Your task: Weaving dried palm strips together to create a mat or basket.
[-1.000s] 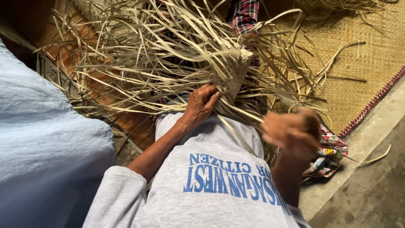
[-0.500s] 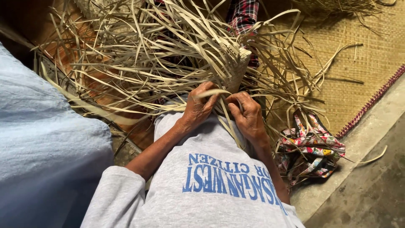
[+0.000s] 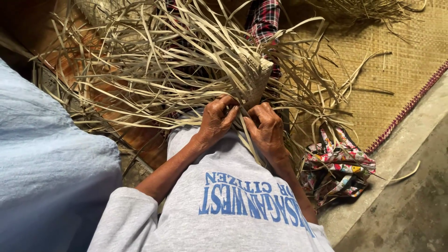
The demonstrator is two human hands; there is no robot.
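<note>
Two hands work at the near edge of one half-woven basket [image 3: 254, 77] of pale leaf strips, which rests on the lap. Its woven corner points up and to the right; loose strips [image 3: 140, 88] fan out to the left and away, too many to count. The left hand [image 3: 217, 119] and right hand [image 3: 266, 130], side by side, each pinch strips at the weave. One woven mat [image 3: 396, 60] covers the floor; one flowered cloth bag [image 3: 338, 168] lies at the right.
</note>
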